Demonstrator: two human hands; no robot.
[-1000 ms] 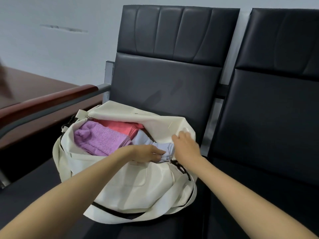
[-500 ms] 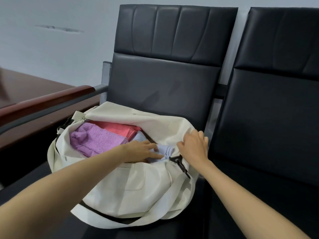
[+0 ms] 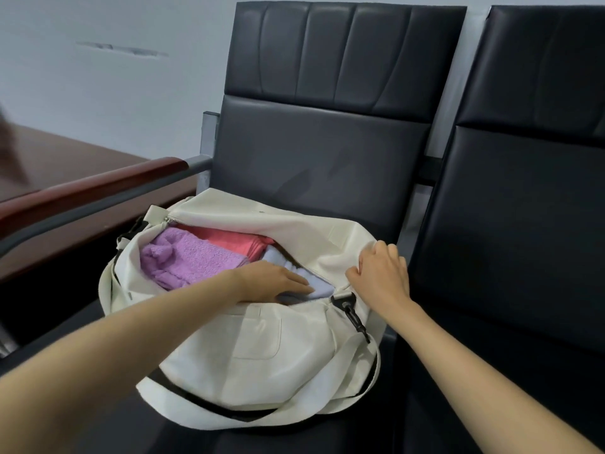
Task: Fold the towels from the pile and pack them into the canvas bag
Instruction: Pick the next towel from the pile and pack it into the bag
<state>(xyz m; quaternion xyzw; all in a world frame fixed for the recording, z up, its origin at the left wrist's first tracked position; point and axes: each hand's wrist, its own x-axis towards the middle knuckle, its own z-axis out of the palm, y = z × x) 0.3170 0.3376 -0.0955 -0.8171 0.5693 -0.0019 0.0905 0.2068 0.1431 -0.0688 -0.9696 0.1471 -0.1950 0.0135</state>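
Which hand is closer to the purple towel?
Left. The left hand lies flat in the canvas bag just beside the purple towel; the right hand grips the bag's rim farther off.

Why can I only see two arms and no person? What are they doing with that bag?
The camera sits on the person's head and looks down, so you see only their arms. A cream bag rests on a black chair. Inside it lie a purple towel, a pink towel and a pale blue towel. The left hand presses flat on the pale blue towel. The right hand grips the bag's edge beside the opening.
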